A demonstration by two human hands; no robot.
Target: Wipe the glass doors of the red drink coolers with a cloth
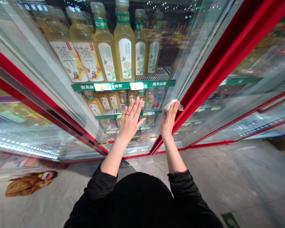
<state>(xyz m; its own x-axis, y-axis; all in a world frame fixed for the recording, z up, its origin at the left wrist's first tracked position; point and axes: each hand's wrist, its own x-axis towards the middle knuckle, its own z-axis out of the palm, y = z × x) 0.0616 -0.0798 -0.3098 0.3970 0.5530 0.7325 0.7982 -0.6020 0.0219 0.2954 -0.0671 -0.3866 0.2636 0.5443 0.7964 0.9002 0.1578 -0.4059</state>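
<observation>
My left hand (pixel 131 122) is in front of the glass door (pixel 180 47) of a drinks fridge, its fingers stretched out and a ring on one of them. Nothing is held in it, and whether the palm touches the glass I cannot tell. To its right, my right hand (pixel 168 118) presses a white cloth or tissue (pixel 173 104) near the glass's right edge, beside the red door frame (pixel 204 72). The fingers lie over the cloth and hide part of it. Behind the glass, bottles of yellowish drink (pixel 125 47) stand on a shelf with a green price strip (pixel 160 83).
Smaller bottles (pixel 114 99) fill a lower shelf. More glass-fronted fridges with red frames (pixel 247 126) continue to the right, and another lit fridge (pixel 26 139) stands at left. A brown object (pixel 28 184) lies low at the left on the grey floor (pixel 228 177).
</observation>
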